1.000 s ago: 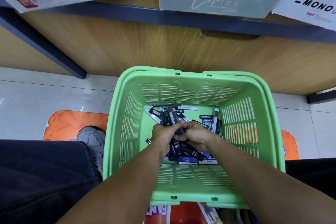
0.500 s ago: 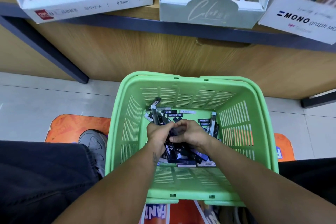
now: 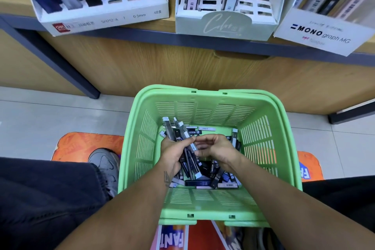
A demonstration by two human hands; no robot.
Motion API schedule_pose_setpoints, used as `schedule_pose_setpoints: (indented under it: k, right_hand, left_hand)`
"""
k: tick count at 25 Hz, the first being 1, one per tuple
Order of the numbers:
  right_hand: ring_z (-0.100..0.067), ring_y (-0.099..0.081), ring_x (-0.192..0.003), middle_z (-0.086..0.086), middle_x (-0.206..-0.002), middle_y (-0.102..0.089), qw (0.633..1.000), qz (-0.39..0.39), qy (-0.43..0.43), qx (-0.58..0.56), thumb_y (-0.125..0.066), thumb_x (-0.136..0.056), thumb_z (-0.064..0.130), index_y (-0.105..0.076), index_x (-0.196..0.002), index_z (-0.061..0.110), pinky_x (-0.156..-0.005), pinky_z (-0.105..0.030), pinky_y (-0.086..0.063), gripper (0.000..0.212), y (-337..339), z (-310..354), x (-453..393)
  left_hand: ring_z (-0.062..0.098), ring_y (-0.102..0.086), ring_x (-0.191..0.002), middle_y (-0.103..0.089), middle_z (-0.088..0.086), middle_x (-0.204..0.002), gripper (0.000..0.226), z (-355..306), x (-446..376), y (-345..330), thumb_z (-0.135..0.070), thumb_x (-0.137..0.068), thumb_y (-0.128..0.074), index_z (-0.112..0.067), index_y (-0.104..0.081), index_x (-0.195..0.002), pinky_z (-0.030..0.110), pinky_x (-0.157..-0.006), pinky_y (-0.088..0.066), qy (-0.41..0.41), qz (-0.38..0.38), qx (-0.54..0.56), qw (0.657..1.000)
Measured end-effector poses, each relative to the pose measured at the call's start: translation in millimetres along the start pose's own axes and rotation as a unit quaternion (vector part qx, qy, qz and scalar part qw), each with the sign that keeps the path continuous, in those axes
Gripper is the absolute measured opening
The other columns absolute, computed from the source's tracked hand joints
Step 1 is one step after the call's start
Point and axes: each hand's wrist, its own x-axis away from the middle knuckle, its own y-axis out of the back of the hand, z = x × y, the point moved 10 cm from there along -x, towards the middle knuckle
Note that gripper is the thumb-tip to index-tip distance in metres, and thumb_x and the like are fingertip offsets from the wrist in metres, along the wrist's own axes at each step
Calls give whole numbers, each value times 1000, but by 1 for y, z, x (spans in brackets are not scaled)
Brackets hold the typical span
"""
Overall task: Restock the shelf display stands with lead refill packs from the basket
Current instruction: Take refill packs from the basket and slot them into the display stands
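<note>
A green plastic basket (image 3: pixel 263 148) stands on the floor in front of me, with several dark lead refill packs (image 3: pixel 211 178) loose on its bottom. My left hand (image 3: pixel 172 156) grips a bundle of lead packs (image 3: pixel 178 136) that fans upward above the pile. My right hand (image 3: pixel 217 150) is beside it, fingers curled, pinching the side of the same bundle. Above, on the shelf, stand three display stands: a white 0.5mm one (image 3: pixel 105 18) at the left, a pale green one (image 3: pixel 223 24) in the middle, a white MONO one (image 3: pixel 320 34) at the right.
The wooden shelf front (image 3: pixel 182 63) with a grey edge rises just behind the basket. An orange mat (image 3: pixel 85 144) lies on the tiled floor under the basket. My grey shoe (image 3: pixel 105 164) and dark trouser leg are at the left.
Both hands have lifted the bundle of packs higher out of the pile, and it now fans out more. The view has tilted up, showing more of the display stands.
</note>
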Motion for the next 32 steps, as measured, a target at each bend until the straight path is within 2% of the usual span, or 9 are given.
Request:
schedule_pose_setpoints:
  k: [3,8,13,17,19,22,25,29,32]
  right_hand:
    - [-21,-71,-94,-10,-100,-77,999,20,-37,24,-63,-78,-27,-76,-106,5,-85,-33,-61,45,-1,-6,1]
    - [-28,-69,-100,-21,-112,-70,995,-40,-84,25,-61,-86,-16,-67,-114,1,-90,-43,-60,33,10,-10,-3]
    - [-19,-64,-85,-14,-122,-56,976,43,-198,75,-38,-77,-24,-52,-119,-8,-91,-46,-59,47,-15,-37,12]
    - [-47,-66,-108,-29,-147,-40,968,47,-246,-5,-32,-77,-25,-40,-135,-5,-81,-47,-62,62,-15,-51,10]
    - [-53,-65,-107,-34,-152,-33,966,46,-254,-33,-32,-78,-25,-36,-140,-6,-77,-44,-63,65,-12,-56,10]
    - [-44,-65,-113,-32,-135,-52,967,58,-236,-79,-34,-80,-25,-46,-123,-7,-89,-46,-60,48,-15,-47,9]
    - [-35,-67,-104,-27,-114,-64,969,81,-222,-73,-33,-86,-24,-56,-102,-7,-96,-44,-56,33,-21,-39,9]
    - [-39,-65,-115,-32,-132,-56,967,71,-236,-58,-39,-87,-24,-57,-109,-10,-94,-47,-58,31,-22,-47,7]
    - [-43,-67,-112,-33,-122,-62,965,57,-247,-67,-41,-91,-22,-58,-110,-12,-80,-42,-62,27,-16,-49,9]
  left_hand:
    - [35,-69,-100,-69,18,-113,83,5,-8,3,-21,-41,-98,-6,-55,-110,54,-90,-56,5,-6,-9,1000]
    - [15,-53,-81,-54,0,-87,40,-14,-1,0,1,-76,-80,-14,-43,-82,25,-81,-46,-19,-20,13,1000]
    - [18,-47,-111,-52,-3,-102,42,-14,-6,-3,-3,-73,-83,-17,-44,-85,41,-109,-37,-30,-27,6,999]
    - [21,-61,-95,-60,4,-100,43,-15,-5,0,-1,-70,-83,-9,-51,-97,27,-82,-49,-53,-39,17,998]
    - [23,-59,-102,-61,7,-108,59,-14,-5,0,-7,-63,-87,-6,-50,-109,34,-93,-48,-42,-32,20,998]
    - [34,-65,-107,-66,18,-117,91,-9,-3,-7,-22,-39,-91,-8,-51,-118,53,-96,-53,-22,-7,47,999]
    - [30,-73,-93,-73,17,-103,73,-4,-3,-8,-19,-60,-91,-4,-54,-121,45,-86,-58,-12,9,54,998]
    - [27,-76,-85,-76,16,-100,56,0,-3,-13,-17,-75,-86,-1,-61,-122,33,-63,-59,3,41,80,996]
    - [27,-75,-83,-74,19,-104,57,-1,0,-16,-9,-78,-82,1,-56,-128,27,-53,-57,14,56,105,993]
